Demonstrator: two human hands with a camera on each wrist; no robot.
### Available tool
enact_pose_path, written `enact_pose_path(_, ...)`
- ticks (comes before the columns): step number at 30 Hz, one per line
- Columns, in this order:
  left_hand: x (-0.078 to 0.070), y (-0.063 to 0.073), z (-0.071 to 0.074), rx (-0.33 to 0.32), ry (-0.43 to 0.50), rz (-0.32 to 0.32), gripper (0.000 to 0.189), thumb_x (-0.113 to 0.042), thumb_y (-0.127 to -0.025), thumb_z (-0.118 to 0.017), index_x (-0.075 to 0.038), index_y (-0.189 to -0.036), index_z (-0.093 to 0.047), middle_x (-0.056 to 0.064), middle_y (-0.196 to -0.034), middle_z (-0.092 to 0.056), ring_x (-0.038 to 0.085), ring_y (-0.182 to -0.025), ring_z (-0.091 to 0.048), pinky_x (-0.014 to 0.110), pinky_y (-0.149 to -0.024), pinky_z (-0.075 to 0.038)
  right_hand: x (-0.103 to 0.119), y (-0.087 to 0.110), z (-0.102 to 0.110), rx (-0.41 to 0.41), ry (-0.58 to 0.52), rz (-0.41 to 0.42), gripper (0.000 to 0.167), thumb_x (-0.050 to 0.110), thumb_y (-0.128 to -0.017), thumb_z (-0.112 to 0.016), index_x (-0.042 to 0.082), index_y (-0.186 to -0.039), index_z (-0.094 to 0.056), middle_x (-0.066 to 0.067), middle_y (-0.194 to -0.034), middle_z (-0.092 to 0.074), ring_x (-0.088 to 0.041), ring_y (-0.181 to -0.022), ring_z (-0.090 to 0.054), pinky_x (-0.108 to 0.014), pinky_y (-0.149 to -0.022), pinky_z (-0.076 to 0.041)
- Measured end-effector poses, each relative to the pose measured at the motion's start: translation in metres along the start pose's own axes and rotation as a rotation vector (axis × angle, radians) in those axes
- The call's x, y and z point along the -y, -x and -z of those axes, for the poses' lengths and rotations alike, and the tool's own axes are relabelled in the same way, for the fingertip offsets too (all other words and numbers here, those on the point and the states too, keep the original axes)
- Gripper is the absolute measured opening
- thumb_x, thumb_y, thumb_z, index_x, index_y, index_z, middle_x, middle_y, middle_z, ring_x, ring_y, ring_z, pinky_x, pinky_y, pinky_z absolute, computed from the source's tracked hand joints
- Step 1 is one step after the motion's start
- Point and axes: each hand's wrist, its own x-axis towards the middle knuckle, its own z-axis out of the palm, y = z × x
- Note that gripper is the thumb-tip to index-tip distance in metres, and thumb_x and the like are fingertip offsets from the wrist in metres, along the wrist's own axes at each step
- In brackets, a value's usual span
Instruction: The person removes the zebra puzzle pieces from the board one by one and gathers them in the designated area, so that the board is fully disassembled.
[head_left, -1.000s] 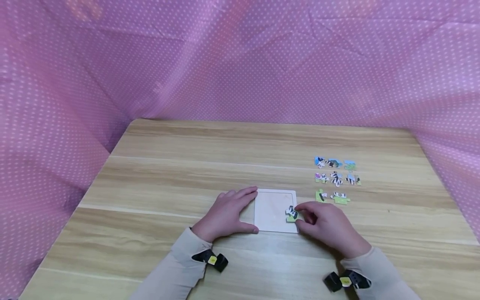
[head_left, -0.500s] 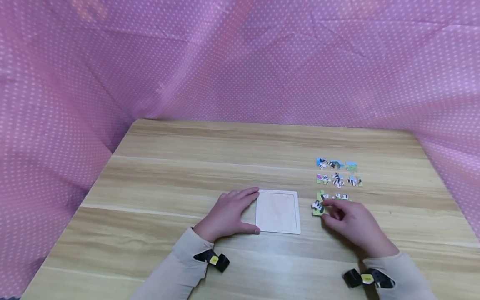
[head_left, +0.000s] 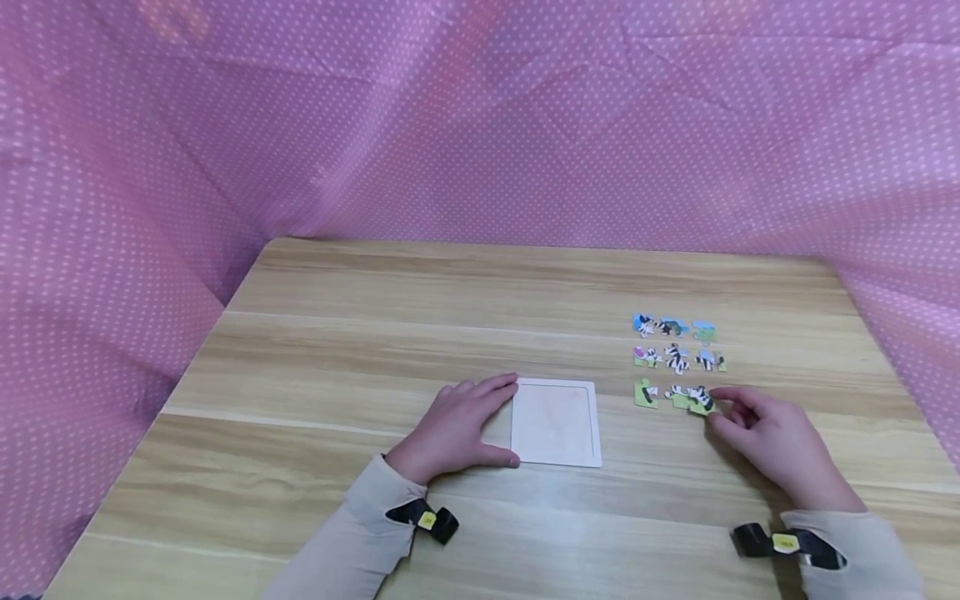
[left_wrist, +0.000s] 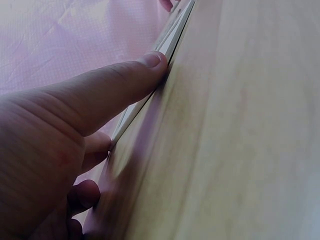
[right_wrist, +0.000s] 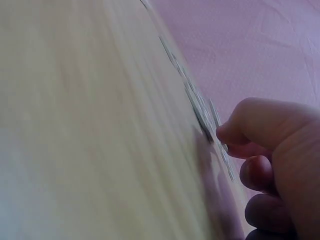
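Observation:
My left hand (head_left: 459, 425) lies beside a square white puzzle board (head_left: 557, 423), thumb and forefinger spread to touch its two left corners. In the left wrist view the thumb (left_wrist: 125, 82) stretches straight to the board's thin edge. On the right, my right hand (head_left: 780, 442) pinches a jigsaw piece (head_left: 703, 402) in black, white and green between thumb and forefinger. That piece overlaps another green-and-white piece (head_left: 678, 399) in the nearest row. The right wrist view shows the held piece (right_wrist: 214, 116) edge-on at the fingertips.
Several jigsaw pieces lie in rows: blue-topped ones (head_left: 671, 327) farthest, zebra-striped ones (head_left: 677, 359) in the middle, and a green piece (head_left: 646, 393) at the near left. A pink dotted cloth (head_left: 480, 125) hangs behind the wooden table (head_left: 375, 333).
The right hand has carried the pinched jigsaw piece rightward, from over the board's right edge to the right end of the nearest row. The left hand stays at the board.

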Motion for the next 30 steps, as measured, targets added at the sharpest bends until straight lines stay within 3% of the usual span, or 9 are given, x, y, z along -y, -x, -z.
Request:
enact_pose_path(12,-0.002,-0.001,0.0,0.007,-0.001,0.001,0.1,-0.064,-0.075,-0.078,-0.018,-0.155,-0.041,-0.009,-0.162,-0.032,0.026,-0.138,-0.041,0.045,-0.105,-0.034,-0.021,0.001,0.015,0.016,0.064,-0.034,0.031,0.021,-0.089,-0.072,0.007,-0.116,-0.071,0.004,-0.074,-0.057,-0.007,-0.065,-0.046,-0.027,-0.059,-0.038)
enact_pose_path(25,0.0,0.001,-0.001,-0.007,-0.015,-0.004,0.101,-0.065,-0.074,-0.078,-0.017,-0.155,-0.041,-0.01,-0.162,-0.033,0.02,-0.13,-0.046,0.04,-0.098,-0.037,-0.023,-0.002,0.016,0.052,0.076,-0.066,0.033,0.023,-0.09,-0.071,0.009,-0.12,-0.071,0.004,-0.077,-0.059,-0.011,-0.068,-0.048,-0.028,-0.06,-0.039)
enact_pose_path(30,0.002,0.001,-0.004,0.011,0.001,-0.001,0.101,-0.065,-0.075,-0.078,-0.018,-0.156,-0.04,-0.01,-0.162,-0.03,0.02,-0.13,-0.045,0.039,-0.098,-0.036,-0.02,0.001,0.016,0.049,0.033,-0.063,0.039,0.018,-0.091,-0.071,0.005,-0.128,-0.066,0.001,-0.078,-0.06,-0.008,-0.065,-0.048,-0.027,-0.059,-0.039)
